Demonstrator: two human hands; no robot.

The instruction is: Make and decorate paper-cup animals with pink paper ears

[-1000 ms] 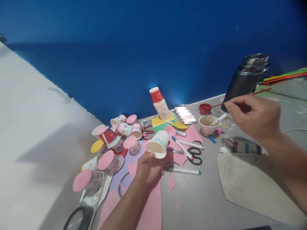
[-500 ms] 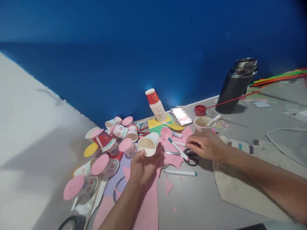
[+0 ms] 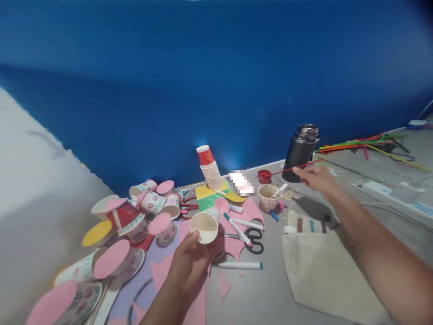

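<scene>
My left hand [image 3: 192, 253] is closed around a white paper cup [image 3: 204, 225], its open mouth tilted toward me. On the right, my right hand [image 3: 314, 177] is reached out with thumb and fingertips closed on a thin red stick [image 3: 284, 171]. That stick's far end rests in a small red jar [image 3: 264, 177]. Black-handled scissors [image 3: 254, 240] lie beside the held cup, with a marker [image 3: 238, 230] across their blades. Another marker with a green end [image 3: 240, 266] lies nearer me. Pink paper [image 3: 194, 293] spreads under my left hand.
Several decorated cups with pink discs [image 3: 162, 228] crowd the left. A leaning cup stack [image 3: 210, 171] stands near the blue wall. A black flask [image 3: 299, 155], a paper cup holding a marker [image 3: 269, 201] and a beige cloth pouch [image 3: 324, 266] are on the right, with colourful pipe cleaners [image 3: 352, 146] behind.
My right hand has left the markers beside the scissors and moved right and away from me to the red stick. The left hand still holds the cup. The view has shifted.
</scene>
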